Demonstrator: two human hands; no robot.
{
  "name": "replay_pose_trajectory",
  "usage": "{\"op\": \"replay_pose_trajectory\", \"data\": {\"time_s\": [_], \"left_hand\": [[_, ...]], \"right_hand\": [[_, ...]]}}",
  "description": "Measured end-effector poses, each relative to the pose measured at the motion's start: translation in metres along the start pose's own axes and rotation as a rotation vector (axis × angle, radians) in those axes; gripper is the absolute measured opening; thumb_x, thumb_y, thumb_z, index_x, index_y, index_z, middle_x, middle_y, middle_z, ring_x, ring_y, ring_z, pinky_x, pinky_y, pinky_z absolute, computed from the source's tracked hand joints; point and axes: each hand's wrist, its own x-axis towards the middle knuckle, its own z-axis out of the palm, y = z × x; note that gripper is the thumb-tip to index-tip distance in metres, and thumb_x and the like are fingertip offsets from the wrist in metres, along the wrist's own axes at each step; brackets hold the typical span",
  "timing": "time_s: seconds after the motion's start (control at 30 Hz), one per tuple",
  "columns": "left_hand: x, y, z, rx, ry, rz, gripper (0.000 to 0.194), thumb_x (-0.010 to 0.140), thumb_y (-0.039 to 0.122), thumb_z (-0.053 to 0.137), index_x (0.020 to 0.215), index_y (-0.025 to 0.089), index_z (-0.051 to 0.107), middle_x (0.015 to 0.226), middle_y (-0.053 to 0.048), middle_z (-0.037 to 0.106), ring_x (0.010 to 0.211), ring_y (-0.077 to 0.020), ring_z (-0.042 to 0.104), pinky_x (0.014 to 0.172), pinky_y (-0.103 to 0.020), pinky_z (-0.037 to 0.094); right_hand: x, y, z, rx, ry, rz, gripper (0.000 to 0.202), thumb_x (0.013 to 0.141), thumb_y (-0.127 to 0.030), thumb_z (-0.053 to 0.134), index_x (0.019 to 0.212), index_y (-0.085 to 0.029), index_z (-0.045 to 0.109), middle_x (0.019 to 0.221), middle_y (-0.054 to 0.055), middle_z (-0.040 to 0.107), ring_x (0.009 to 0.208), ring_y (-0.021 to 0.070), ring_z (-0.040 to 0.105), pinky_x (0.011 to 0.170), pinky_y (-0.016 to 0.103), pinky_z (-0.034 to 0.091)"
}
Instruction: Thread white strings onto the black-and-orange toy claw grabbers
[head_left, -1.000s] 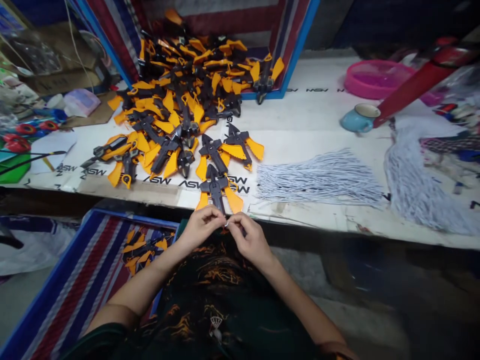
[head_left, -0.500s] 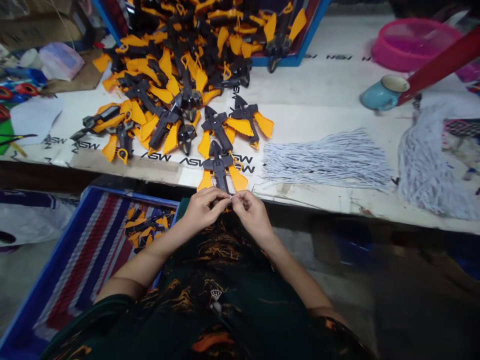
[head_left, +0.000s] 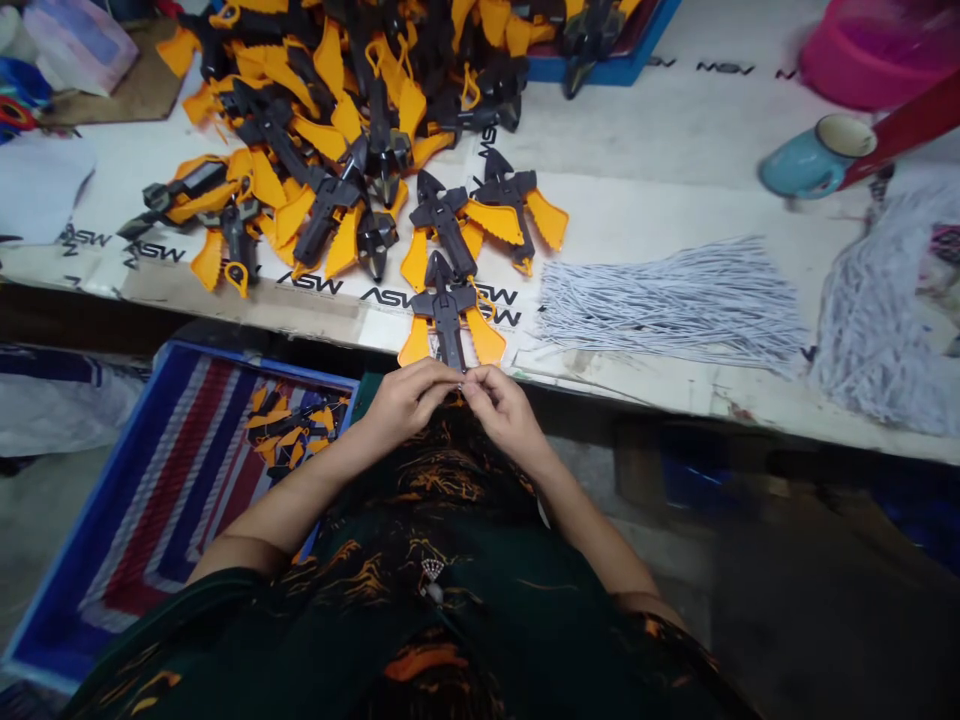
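My left hand (head_left: 409, 398) and my right hand (head_left: 504, 412) meet at the table's front edge, their fingertips pinched together. A tiny pale bit of what looks like white cord (head_left: 460, 385) shows between them; most of it is hidden by the fingers. Right above the fingertips lies a black toy plane with orange wings (head_left: 448, 318), nose pointing away and its tail end at my fingers. Two similar toy planes lie just beyond, one of them (head_left: 444, 225) nearly touching it. To the right is a flat bundle of white cords (head_left: 667, 305).
A heap of the same toys (head_left: 330, 130) covers the table's left and back, reaching a blue-rimmed crate (head_left: 630, 65). A blue mug (head_left: 806, 165), a pink basin (head_left: 847, 60) and a looser cord bundle (head_left: 870, 320) stand right. Below left, a blue-edged bin (head_left: 105, 490) holds several toys.
The view has shifted, so the table items sit higher in the picture. Both hands stay pinched together at the toy plane's tail, with the fingers slightly rearranged and less of the white bit showing.
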Motion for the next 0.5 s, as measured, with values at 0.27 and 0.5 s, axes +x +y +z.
{"op": "replay_pose_trajectory", "data": {"time_s": [0.27, 0.5], "left_hand": [[-0.004, -0.002, -0.006, 0.173, -0.103, 0.084, 0.008, 0.096, 0.019, 0.054, 0.094, 0.017, 0.062, 0.084, -0.005, 0.071, 0.075, -0.0141, 0.066, 0.072, -0.026, 0.051], [-0.006, 0.005, -0.001, 0.018, -0.092, -0.221, 0.013, 0.097, 0.028, 0.052, 0.090, 0.018, 0.058, 0.075, 0.001, 0.064, 0.061, -0.0095, 0.058, 0.060, -0.020, 0.046]], "right_hand": [[-0.004, 0.002, 0.000, 0.099, -0.071, 0.089, 0.029, 0.091, -0.050, 0.060, 0.091, -0.022, 0.056, 0.076, -0.002, 0.052, 0.065, 0.0117, 0.047, 0.063, 0.026, 0.039], [-0.006, 0.007, 0.001, -0.013, 0.047, 0.071, 0.030, 0.090, -0.050, 0.062, 0.081, -0.022, 0.057, 0.063, -0.005, 0.046, 0.056, 0.0103, 0.039, 0.055, 0.026, 0.031]]}}
